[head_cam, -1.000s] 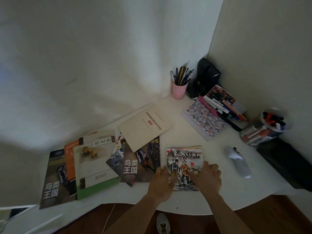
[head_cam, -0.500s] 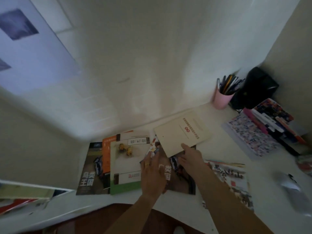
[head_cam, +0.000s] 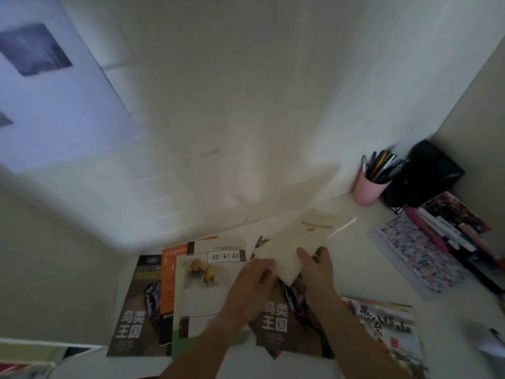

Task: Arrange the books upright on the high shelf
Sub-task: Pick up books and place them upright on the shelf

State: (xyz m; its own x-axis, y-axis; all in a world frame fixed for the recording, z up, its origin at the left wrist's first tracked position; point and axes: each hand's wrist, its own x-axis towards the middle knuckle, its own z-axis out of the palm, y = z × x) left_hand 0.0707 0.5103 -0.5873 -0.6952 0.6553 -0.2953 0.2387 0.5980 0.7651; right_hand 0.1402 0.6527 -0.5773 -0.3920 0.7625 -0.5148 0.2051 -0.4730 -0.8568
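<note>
The white desk (head_cam: 355, 258) meets the wall along its far edge and runs into a corner at the right, where a pink pen cup (head_cam: 366, 188) stands beside a black object (head_cam: 429, 173). A patterned notebook (head_cam: 415, 253) and a stack of books (head_cam: 461, 228) fill the right side; bare desk lies between them and the hands. Flat books cover the left and near part of the desk, overlapping one another.

The cream book (head_cam: 295, 242) is thin and pale, with a small mark and a line of print on its cover, blurred by motion. Its near corner sits over a dark bird-cover book (head_cam: 276, 321).

The left hand (head_cam: 251, 285) grips that cream book's near-left edge with curled fingers. The right hand (head_cam: 317, 272) holds its near-right edge, thumb on top of the cover. To the left lies a white-and-green book (head_cam: 202, 296); at the near right, an illustrated book (head_cam: 388, 329).
</note>
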